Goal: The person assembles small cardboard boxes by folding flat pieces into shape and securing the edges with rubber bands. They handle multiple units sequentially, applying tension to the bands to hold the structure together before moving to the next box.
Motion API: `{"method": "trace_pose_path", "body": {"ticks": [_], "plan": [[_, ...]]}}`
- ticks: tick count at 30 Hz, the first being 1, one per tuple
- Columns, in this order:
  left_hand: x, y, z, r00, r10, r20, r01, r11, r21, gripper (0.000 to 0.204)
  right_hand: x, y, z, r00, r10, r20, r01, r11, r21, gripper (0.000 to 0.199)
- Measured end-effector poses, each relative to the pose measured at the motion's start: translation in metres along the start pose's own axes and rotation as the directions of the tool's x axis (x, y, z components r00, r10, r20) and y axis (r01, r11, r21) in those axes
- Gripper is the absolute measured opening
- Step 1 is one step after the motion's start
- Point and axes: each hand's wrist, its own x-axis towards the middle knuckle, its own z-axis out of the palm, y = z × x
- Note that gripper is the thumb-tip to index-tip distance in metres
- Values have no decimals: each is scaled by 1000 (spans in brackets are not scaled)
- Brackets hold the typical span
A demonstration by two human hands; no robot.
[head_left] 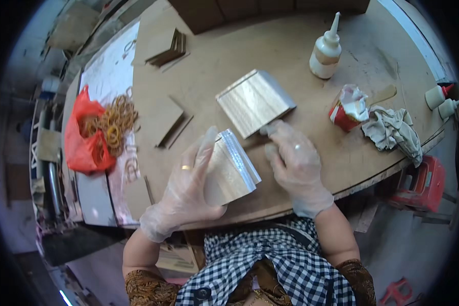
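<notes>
Your crinkly-gloved left hand (182, 178) clasps a wood-grained boxy piece (223, 171), silvery along its ribbed edge, over the brown table (204, 66); your right hand (297, 158) curls by a glossy squarish box (254, 103), its pinch unclear.

Right hand (297, 158): some curled fingertips hidden. Brown panelled box (270, 11) cut off by top edge.

Two wood-grained pieces (254, 102) (224, 171), centre. Three squeeze bottles (324, 58) (434, 97) (448, 108), between one and three o'clock. One red plastic bag (81, 150), nine o'clock.
</notes>
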Motion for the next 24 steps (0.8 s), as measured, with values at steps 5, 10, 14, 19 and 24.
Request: {"method": "trace_pose_path", "body": {"ticks": [5,10,14,19,24], "plan": [[-32,3,25,997,-70,20,70,997,-10,117,-5,-6,9,997,21,-74,-17,998,60,36],[-49,-4,32,995,71,-73,-77,993,-88,122,-7,-10,4,995,60,-85,-50,992,117,27],[-63,-15,36,989,113,-93,-119,991,-56,127,-7,-6,9,989,63,-137,-43,989,140,26],[-63,-10,34,999,-47,11,47,996,-76,127,-9,-4,12,986,104,-127,-88,988,131,25],[-60,-7,32,998,47,-39,-51,992,-119,122,-9,-7,11,984,146,-103,-132,982,134,25]]}}
